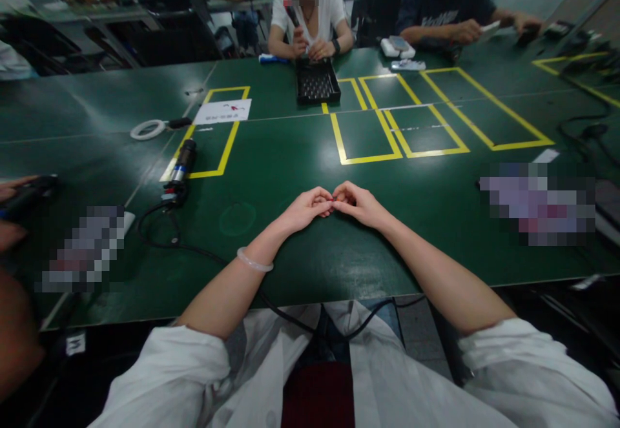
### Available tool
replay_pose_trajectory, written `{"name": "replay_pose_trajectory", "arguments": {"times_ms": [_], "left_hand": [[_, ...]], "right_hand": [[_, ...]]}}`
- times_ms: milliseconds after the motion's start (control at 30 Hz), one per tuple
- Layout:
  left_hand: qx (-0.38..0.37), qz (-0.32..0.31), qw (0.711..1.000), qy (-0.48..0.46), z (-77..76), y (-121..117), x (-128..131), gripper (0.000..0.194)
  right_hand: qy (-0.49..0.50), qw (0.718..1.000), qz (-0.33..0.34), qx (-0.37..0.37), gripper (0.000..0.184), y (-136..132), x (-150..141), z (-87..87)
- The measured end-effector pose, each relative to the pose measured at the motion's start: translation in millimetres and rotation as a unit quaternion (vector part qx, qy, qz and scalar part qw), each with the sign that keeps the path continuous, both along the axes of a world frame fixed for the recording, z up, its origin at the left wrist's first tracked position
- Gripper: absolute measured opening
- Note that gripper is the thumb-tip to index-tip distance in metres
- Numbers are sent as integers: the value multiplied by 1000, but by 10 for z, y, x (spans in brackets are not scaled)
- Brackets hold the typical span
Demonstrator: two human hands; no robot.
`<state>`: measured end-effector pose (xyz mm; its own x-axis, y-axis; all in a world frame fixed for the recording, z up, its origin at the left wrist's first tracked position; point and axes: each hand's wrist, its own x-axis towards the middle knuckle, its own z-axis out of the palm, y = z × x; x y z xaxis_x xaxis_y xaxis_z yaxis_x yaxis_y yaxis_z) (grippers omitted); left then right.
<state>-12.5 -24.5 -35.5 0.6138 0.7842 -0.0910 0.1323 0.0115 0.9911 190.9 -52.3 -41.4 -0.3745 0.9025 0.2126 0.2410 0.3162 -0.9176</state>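
My left hand and my right hand meet at their fingertips above the near part of the green table. Both are closed in a pinch, thumbs against the curled fingers. A tiny reddish spot shows where the fingertips touch; I cannot tell whether it is a small part or a fingernail. A whitish bangle circles my left wrist. Left of my hands lies a black corded tool with a blue band, shaped like an electric screwdriver.
Yellow tape outlines mark the table. Farther off stand a black tray of small parts and a white paper sheet. A white cable ring lies left. A black cord runs toward my lap. Co-workers sit opposite and at left.
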Motion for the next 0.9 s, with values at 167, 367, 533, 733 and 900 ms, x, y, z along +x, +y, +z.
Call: {"name": "replay_pose_trajectory", "arguments": {"times_ms": [167,367,533,733,900], "left_hand": [[13,-7,1000,-8,5,-16,9,29],[11,0,1000,-9,16,-17,6,31],[4,1,1000,-15,-7,3,1,29],[13,-1,999,-31,-7,-2,-1,28],[10,3,1000,-22,2,1,0,29]], "right_hand": [[30,999,-1,-25,26,14,-1,-7],[18,1000,-10,-16,25,21,12,-10],[0,1000,-4,13,23,36,31,-35],[-34,999,-16,28,24,37,38,-41],[-42,998,-16,33,21,36,44,-29]]}}
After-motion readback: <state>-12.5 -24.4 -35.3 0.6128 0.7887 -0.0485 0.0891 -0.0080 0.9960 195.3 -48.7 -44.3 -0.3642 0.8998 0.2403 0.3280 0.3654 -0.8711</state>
